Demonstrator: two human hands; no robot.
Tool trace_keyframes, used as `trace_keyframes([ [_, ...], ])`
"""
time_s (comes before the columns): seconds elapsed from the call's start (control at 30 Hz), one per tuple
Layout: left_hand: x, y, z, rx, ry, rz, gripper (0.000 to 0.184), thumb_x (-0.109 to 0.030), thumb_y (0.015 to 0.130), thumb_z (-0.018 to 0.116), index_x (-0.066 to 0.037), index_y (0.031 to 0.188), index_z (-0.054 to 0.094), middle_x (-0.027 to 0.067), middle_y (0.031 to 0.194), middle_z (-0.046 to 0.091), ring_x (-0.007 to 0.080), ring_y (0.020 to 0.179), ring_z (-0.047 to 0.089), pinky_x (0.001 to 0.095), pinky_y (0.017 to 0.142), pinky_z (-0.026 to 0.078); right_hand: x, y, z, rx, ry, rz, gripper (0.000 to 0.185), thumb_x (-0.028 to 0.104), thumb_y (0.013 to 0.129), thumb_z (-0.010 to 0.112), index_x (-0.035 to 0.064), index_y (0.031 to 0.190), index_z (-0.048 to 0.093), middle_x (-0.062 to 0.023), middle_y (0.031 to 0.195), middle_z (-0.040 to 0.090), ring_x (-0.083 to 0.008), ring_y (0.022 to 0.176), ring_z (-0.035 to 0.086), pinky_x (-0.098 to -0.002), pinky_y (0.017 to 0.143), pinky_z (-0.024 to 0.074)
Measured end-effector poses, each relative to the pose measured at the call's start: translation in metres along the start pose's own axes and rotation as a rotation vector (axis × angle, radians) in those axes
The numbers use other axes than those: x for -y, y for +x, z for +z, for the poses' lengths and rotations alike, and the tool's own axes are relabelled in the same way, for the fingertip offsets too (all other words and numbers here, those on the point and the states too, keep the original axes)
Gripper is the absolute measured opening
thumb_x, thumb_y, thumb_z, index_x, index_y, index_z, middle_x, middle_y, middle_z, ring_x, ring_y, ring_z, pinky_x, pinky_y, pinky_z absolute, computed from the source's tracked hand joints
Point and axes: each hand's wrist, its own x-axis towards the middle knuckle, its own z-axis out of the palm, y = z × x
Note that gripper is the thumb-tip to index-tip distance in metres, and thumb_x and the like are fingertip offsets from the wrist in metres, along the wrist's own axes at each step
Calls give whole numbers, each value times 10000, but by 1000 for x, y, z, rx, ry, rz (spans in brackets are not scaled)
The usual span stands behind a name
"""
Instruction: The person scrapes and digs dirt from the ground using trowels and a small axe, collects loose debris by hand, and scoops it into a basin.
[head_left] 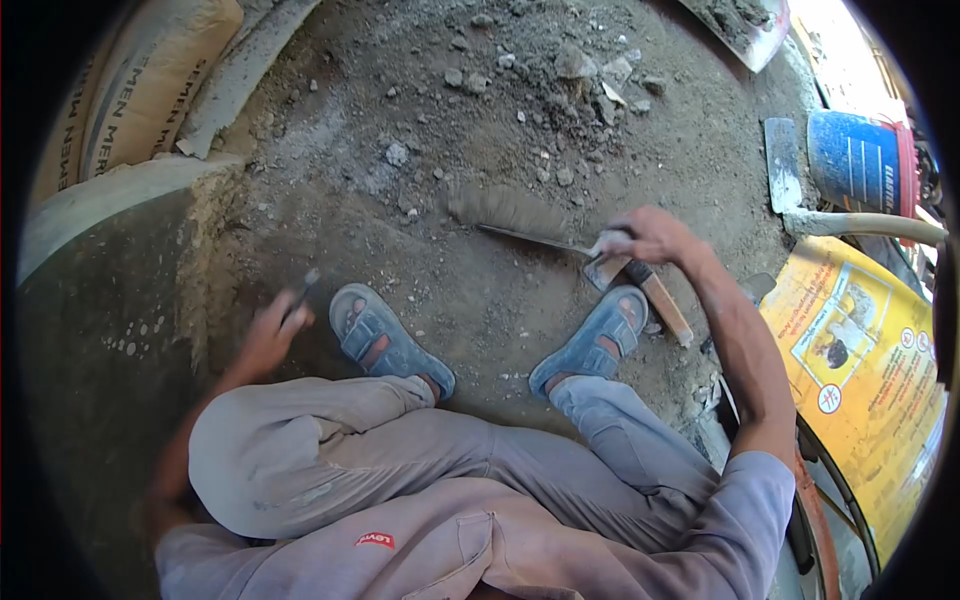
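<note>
My right hand (650, 237) is closed around the handle end of a trowel (535, 240), held low over the ground with its blade pointing left. Grey, blurred mortar or wet sand (510, 210) shows along the blade. Just below that hand lies a tool with a wooden handle (665, 305), beside my sandalled foot (600, 335). My left hand (272, 332) is closed on a short, thin dark tool (305, 285) with a greyish tip, its kind too blurred to make out. It is near my other sandal (380, 335).
Rubble and loose sand (560, 90) spread ahead, with a shovel blade (745, 30) at the top. Cement bags (150, 80) stand upper left behind a curved rim (110, 205). At right are a hoe (785, 170), a blue bucket (850, 160) and a yellow printed sack (860, 370).
</note>
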Motion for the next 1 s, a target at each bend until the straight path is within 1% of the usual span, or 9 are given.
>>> trace_keyframes([
  [0.07, 89, -59, 27, -193, -122, -55, 285, -324, 988, 496, -49, 1011, 563, 95, 891, 633, 216, 840, 614, 355, 758, 466, -13, -14, -18, -101, -10, 67, 431, 476, 887, 593, 99, 1084, 659, -171, 983, 682, -350, 925, 641, -435, 818, 488],
  [0.1, 188, -95, 73, -514, -426, -121, 308, -332, 984, 509, -37, 972, 595, 77, 860, 652, 194, 788, 614, 337, 732, 475, -27, -17, -24, -105, -19, 62, 431, 476, 887, 593, 99, 1084, 659, -171, 983, 682, -350, 925, 641, -435, 818, 488],
  [0.2, 194, -169, 89, -420, -461, -557, 310, -332, 984, 509, -36, 969, 597, 78, 858, 653, 193, 784, 615, 336, 729, 476, -49, -12, -31, -269, 139, 91, 417, 465, 890, 594, 94, 1071, 654, -174, 971, 682, -356, 910, 643, -438, 802, 491],
  [0.33, 188, -212, 117, -328, -650, -788, 313, -333, 984, 509, -34, 966, 599, 80, 855, 655, 192, 779, 617, 335, 725, 478, 11, 9, -11, -65, -80, -49, 416, 462, 918, 552, 97, 1105, 617, -172, 926, 679, -347, 873, 660, -464, 790, 505],
  [0.5, 168, -227, 145, -219, -781, -858, 316, -333, 983, 510, -32, 961, 602, 81, 851, 657, 190, 772, 618, 333, 720, 480, 73, 71, -5, 98, -114, -141, 405, 442, 918, 559, 113, 1146, 619, -151, 988, 681, -310, 956, 650, -453, 839, 498],
  [0.63, 156, -232, 155, -183, -834, -870, 319, -334, 983, 510, -30, 958, 604, 83, 847, 659, 189, 767, 620, 332, 716, 481, 4, 49, -69, -169, 72, 61, 414, 449, 913, 571, 87, 1087, 670, -138, 1016, 677, -276, 967, 637, -409, 838, 488],
  [0.73, 151, -242, 161, -173, -871, -878, 321, -334, 983, 510, -28, 955, 606, 84, 845, 661, 188, 764, 621, 331, 713, 482, -49, 17, -90, -401, 1, 105, 377, 408, 928, 581, 48, 1003, 667, -134, 854, 665, -227, 789, 627, -367, 727, 493],
  [0.93, 144, -256, 162, -146, -910, -897, 326, -335, 982, 510, -26, 950, 609, 86, 840, 664, 186, 756, 623, 329, 708, 485, 30, 24, -40, -487, -9, 86, 372, 401, 930, 564, 48, 1039, 610, -196, 888, 679, -372, 805, 667, -460, 727, 510],
  [1.0, 144, -253, 160, -133, -914, -895, 327, -335, 982, 511, -25, 949, 611, 86, 838, 665, 185, 753, 623, 329, 706, 486, 108, 50, -21, -252, 61, 114, 350, 396, 943, 547, 82, 1091, 583, -203, 932, 674, -381, 859, 657, -476, 763, 510],
])
